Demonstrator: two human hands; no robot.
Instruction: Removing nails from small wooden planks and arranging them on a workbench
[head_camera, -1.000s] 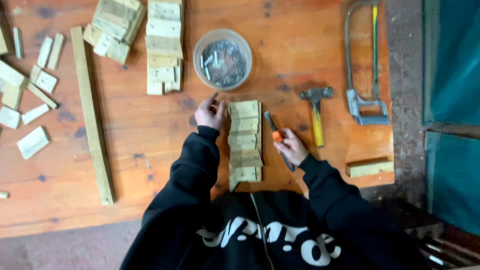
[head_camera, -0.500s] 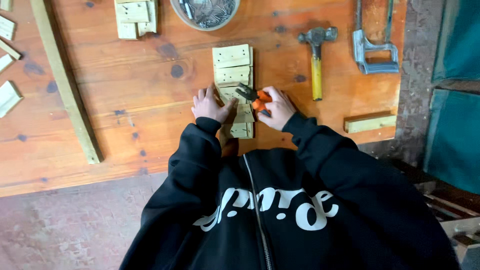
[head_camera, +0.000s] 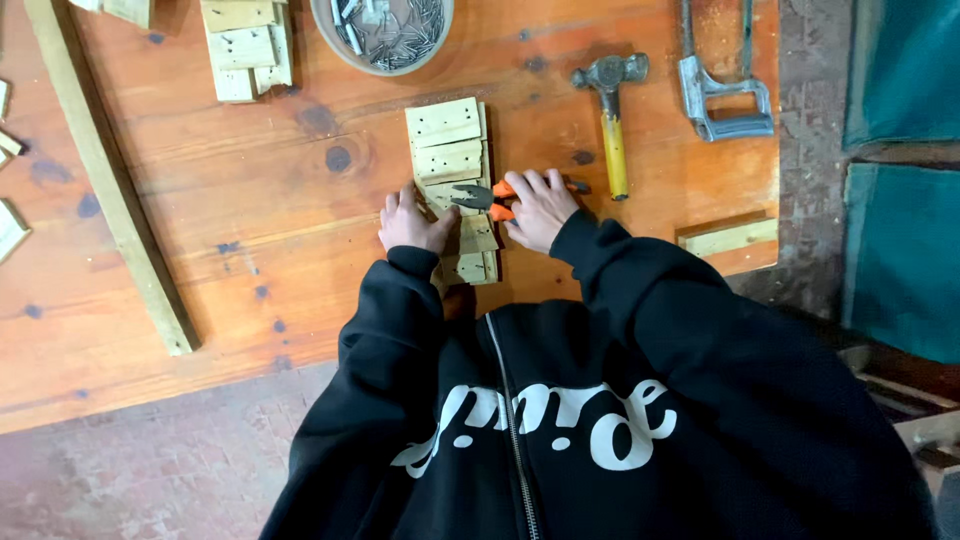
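Observation:
A short row of small pale wooden blocks (head_camera: 445, 135) lies on the orange-brown wooden table (head_camera: 250, 230). My left hand (head_camera: 410, 222) rests flat against the row's left side, its fingers on a block. My right hand (head_camera: 540, 208) is closed around orange-handled pliers (head_camera: 480, 197), whose dark jaws point left over the blocks, close to my left fingers. What the jaws pinch is too small to see. My black sleeves cover the nearest blocks.
A round bowl of nails (head_camera: 385, 30) stands at the far edge. A yellow-handled hammer (head_camera: 612, 115) and a grey hacksaw (head_camera: 715, 85) lie to the right. More blocks (head_camera: 245, 45) sit far left, a long wooden strip (head_camera: 110, 180) at left, a short strip (head_camera: 730, 237) near right.
The view has shifted so the table sits higher in frame. My two hands have come together over the block row, and the pliers now point left across the blocks.

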